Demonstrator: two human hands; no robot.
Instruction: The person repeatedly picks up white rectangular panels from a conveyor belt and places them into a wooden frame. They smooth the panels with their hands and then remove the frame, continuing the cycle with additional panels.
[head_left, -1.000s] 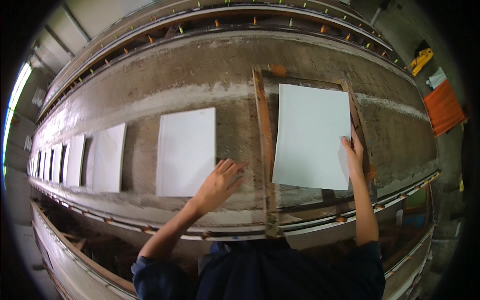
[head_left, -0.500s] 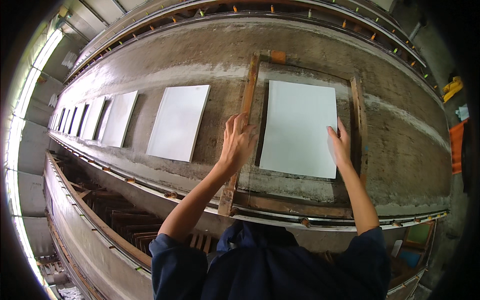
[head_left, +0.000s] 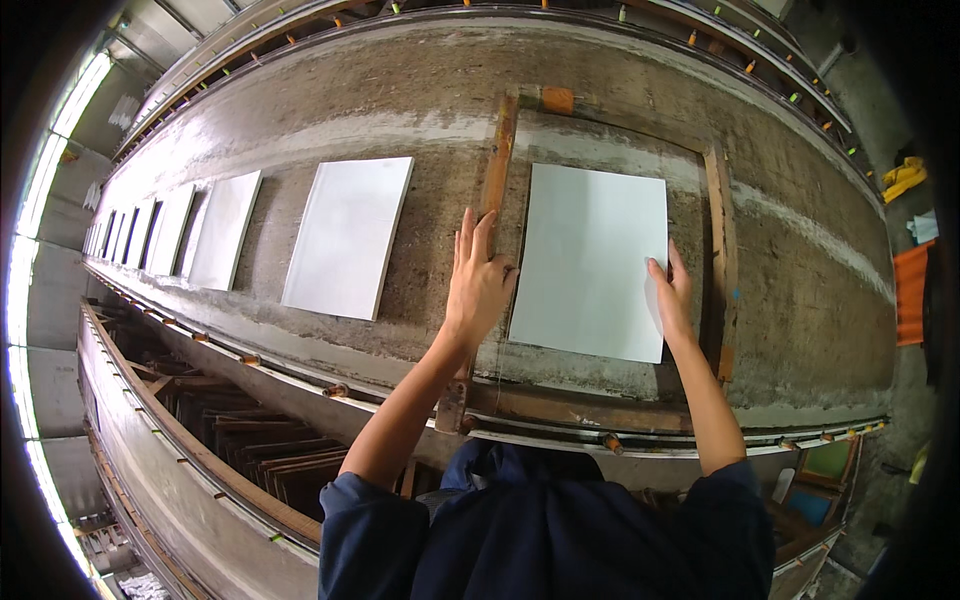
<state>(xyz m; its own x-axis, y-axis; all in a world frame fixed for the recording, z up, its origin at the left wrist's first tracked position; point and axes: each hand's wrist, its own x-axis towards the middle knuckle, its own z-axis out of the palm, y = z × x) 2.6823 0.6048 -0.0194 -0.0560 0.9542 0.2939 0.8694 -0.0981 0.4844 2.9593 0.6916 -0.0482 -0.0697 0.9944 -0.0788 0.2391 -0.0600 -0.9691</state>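
Note:
A white rectangular sheet (head_left: 592, 262) lies inside a worn wooden frame (head_left: 718, 230) on a long brown-grey table. On its right edge is my right hand (head_left: 675, 298), the thumb on top and the fingers along the side, closed on the sheet. My left hand (head_left: 478, 290) rests over the frame's left bar with fingers stretched out. Its thumb comes close to the sheet's left edge; whether they touch I cannot tell.
More white sheets (head_left: 348, 238) lie in a row along the table (head_left: 440, 80) to the left. Small pegs (head_left: 612, 442) line the table's near rail. Below at left, a rack (head_left: 270, 440) holds several wooden frames. An orange cloth (head_left: 910, 295) hangs at far right.
The sheet in the frame has shifted slightly left and down, its near edge turning a little. My left fingers have straightened and spread. The whole view has moved slightly.

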